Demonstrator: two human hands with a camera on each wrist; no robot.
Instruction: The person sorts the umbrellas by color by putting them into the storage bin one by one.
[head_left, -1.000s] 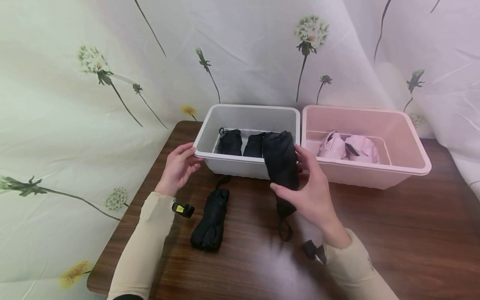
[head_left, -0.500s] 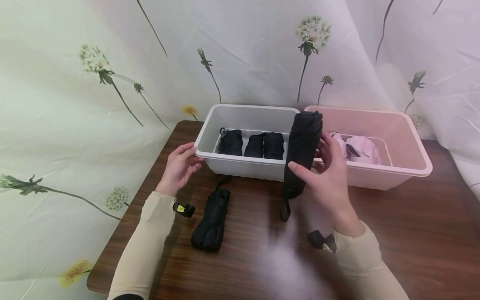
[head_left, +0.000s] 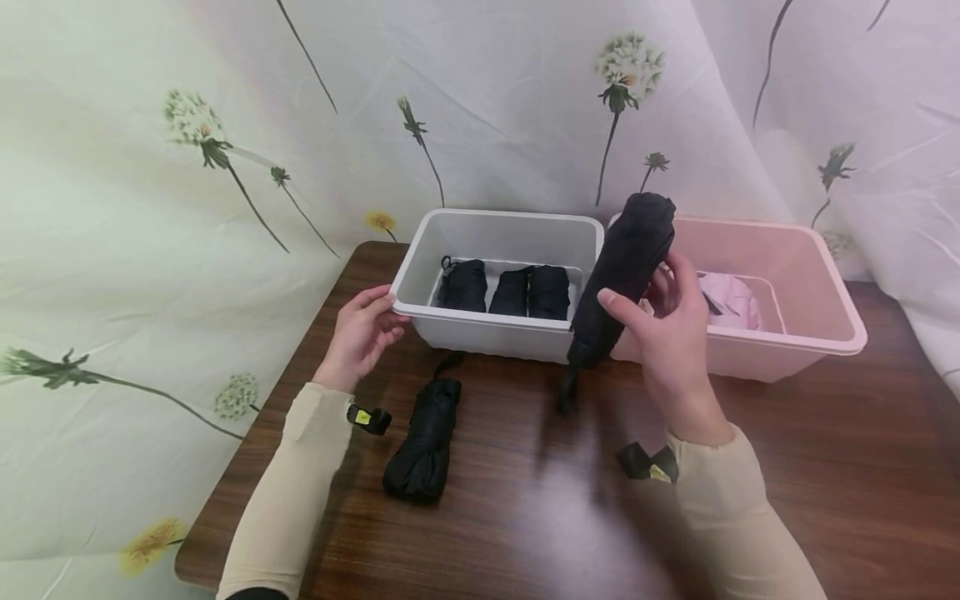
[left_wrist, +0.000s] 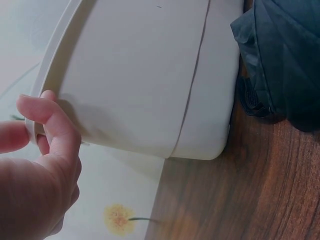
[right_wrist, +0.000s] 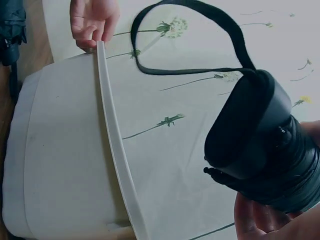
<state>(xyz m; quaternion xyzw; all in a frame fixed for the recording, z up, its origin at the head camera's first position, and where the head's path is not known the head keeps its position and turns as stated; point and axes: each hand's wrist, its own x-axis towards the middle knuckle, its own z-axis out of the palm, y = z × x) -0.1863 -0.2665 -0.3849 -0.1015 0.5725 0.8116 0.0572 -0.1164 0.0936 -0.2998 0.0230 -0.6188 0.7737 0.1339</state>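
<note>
My right hand (head_left: 678,354) grips a folded black umbrella (head_left: 628,267), held tilted in the air where the two bins meet. In the right wrist view the umbrella's flat-ended handle (right_wrist: 240,130) and its looped wrist strap (right_wrist: 240,42) show clearly. My left hand (head_left: 360,333) pinches the rim of the grey-white bin (head_left: 487,323) at its near left corner, thumb and fingers on either side of the edge. Inside that bin lie three black folded umbrellas (head_left: 550,292) in a row. Another black folded umbrella (head_left: 423,442) rests on the table in front of it.
Against the grey-white bin's right side stands a pink bin (head_left: 787,343) with a pink folded bundle (head_left: 733,302) in it, partly hidden by my right hand. Both bins are on a dark wooden table (head_left: 510,533), backed by a flower-printed cloth (head_left: 510,100).
My right hand has lifted the umbrella up and to the right, away from over the grey-white bin, tilting its top rightward. The left hand stays at the rim.
</note>
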